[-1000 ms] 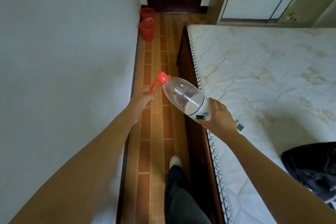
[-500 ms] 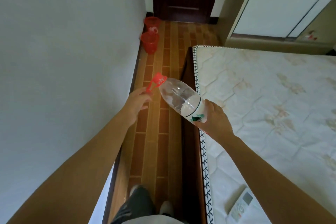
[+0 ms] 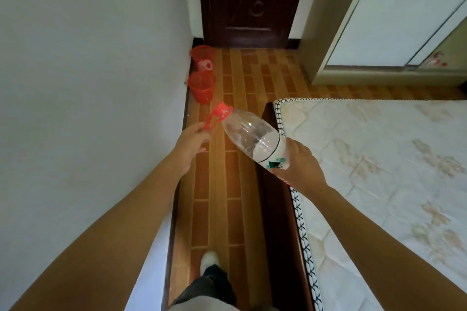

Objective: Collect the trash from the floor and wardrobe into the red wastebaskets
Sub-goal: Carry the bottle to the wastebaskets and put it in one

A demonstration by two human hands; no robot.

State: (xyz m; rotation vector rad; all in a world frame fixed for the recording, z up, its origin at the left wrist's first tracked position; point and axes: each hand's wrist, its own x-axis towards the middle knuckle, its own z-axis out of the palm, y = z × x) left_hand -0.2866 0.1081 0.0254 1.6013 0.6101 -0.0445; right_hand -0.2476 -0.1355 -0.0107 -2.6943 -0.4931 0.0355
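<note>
A large clear plastic bottle [image 3: 255, 137] with a red cap and carry handle is held tilted over the floor strip beside the bed. My right hand [image 3: 299, 166] grips its labelled lower body. My left hand [image 3: 190, 144] pinches the red handle at the cap. Two red wastebaskets stand against the left wall ahead: the near one [image 3: 202, 87] and the far one [image 3: 202, 57], which holds some pale trash.
A narrow wooden-floor strip [image 3: 232, 184] runs between the white wall [image 3: 88, 83] and the bed with its bare mattress [image 3: 379, 171]. A dark door [image 3: 247, 0] closes the far end. The wardrobe [image 3: 394, 15] stands at the far right. My shoe [image 3: 209, 260] is below.
I have walked forward along the strip: the wastebaskets and door are nearer and larger. Both hands still carry the bottle in the same tilted pose.
</note>
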